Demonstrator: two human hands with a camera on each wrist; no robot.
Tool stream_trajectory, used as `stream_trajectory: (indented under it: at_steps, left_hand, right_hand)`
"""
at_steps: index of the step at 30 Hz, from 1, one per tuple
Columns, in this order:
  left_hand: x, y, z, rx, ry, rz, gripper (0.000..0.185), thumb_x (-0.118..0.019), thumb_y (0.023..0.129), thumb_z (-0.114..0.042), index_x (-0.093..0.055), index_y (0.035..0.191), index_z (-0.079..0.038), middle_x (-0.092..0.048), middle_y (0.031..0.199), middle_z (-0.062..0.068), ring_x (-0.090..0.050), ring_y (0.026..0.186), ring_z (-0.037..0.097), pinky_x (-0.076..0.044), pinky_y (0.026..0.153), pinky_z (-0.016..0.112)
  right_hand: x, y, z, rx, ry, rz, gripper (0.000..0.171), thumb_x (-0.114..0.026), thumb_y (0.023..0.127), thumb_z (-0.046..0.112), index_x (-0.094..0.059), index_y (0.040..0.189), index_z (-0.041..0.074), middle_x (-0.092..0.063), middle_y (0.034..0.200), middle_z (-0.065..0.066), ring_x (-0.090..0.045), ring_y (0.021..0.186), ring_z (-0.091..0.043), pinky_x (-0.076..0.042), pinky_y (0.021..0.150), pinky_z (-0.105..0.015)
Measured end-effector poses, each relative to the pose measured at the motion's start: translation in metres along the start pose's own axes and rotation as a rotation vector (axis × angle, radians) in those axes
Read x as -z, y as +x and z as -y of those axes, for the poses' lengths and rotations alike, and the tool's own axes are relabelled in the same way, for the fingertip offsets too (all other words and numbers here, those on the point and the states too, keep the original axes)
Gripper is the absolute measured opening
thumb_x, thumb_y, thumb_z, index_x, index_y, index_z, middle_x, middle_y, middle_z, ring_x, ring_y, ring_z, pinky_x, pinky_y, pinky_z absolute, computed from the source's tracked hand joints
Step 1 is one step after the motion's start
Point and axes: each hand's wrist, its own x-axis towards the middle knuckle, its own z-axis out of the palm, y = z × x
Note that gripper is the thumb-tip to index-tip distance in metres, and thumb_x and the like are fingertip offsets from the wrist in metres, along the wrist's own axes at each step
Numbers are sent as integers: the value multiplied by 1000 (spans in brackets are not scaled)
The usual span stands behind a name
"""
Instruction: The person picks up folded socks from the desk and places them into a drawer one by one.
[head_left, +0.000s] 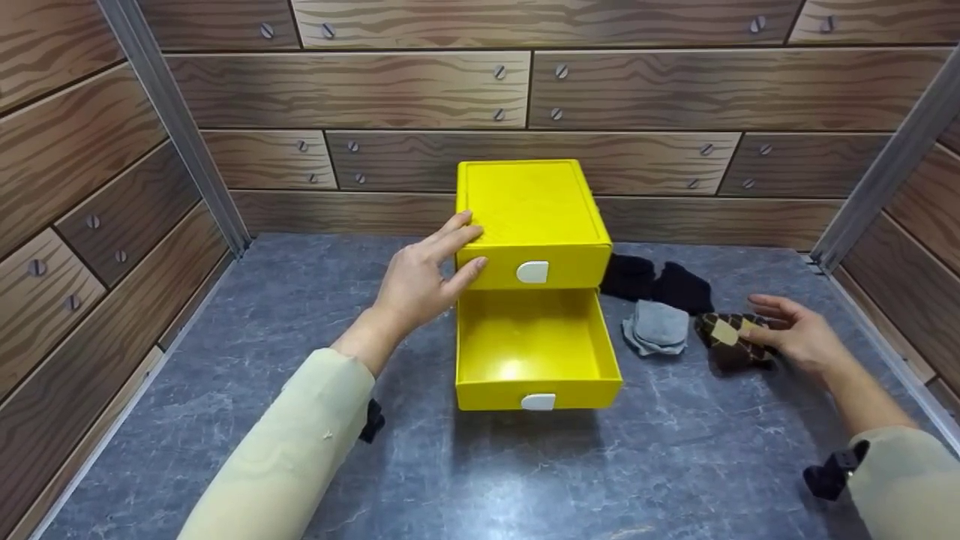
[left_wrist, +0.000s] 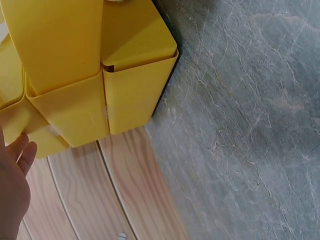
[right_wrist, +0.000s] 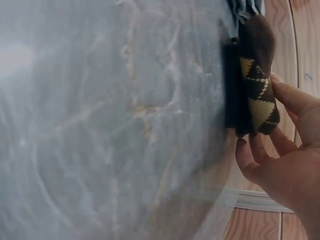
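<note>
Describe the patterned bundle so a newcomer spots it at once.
Start at the yellow drawer unit and look right, past the grey bundle. The patterned bundle is rightmost, touched by the right hand. Brown with pale yellow diamonds, it differs from the plain grey bundle and the black cloth.

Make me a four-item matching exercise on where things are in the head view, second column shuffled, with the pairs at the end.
Things
1. pulled-out drawer
2. grey cloth
3. patterned bundle
4. left hand

Places
A. at the right hand
B. against the left edge of the yellow unit
C. below the closed top drawer
D. between the yellow unit and the patterned bundle

Pairs: 1-C; 2-D; 3-A; 4-B
</note>
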Motion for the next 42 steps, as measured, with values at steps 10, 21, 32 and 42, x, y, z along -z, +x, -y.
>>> stream_trajectory:
  at_steps: [10, 21, 32, 42]
  left_hand:
    - [1, 0, 0, -12, 5, -9, 53, -62, 107, -47, -61, 152, -19, -44, 165, -4, -66, 129, 21, -51, 111, 38]
    - [1, 0, 0, -10, 7, -14, 54, -62, 107, -49, -61, 152, -19, -44, 165, -5, -64, 132, 21, -50, 111, 37]
    - [1, 1, -1, -9, -6, -16, 54, -64, 106, -47, -61, 152, -19, -44, 165, -5, -64, 131, 19, -51, 110, 37]
    - [-2, 0, 0, 10, -8, -2, 54, -63, 107, -48, -61, 153, -20, -43, 166, -7, -60, 136, 19, -48, 113, 36]
  right_hand:
    - [1, -1, -6, -31, -84, 61, 85, -71, 104, 32, -23, 165, -3, -40, 151, -47, -54, 127, -51, -43, 84, -14]
    - [-2, -4, -10, 8, -116, 51, 82, -71, 104, 32, -25, 164, -2, -46, 146, -47, -57, 120, -42, -42, 89, -22]
    - [-10, -8, -11, 64, -58, -67, 75, -78, 100, 20, -36, 157, -5, -67, 119, -32, -59, 88, 2, -50, 74, -15]
    - [-19, -17, -5, 23, -75, -182, 66, -82, 96, 17, -46, 148, -2, -66, 93, -13, -59, 68, -10, -52, 54, -28]
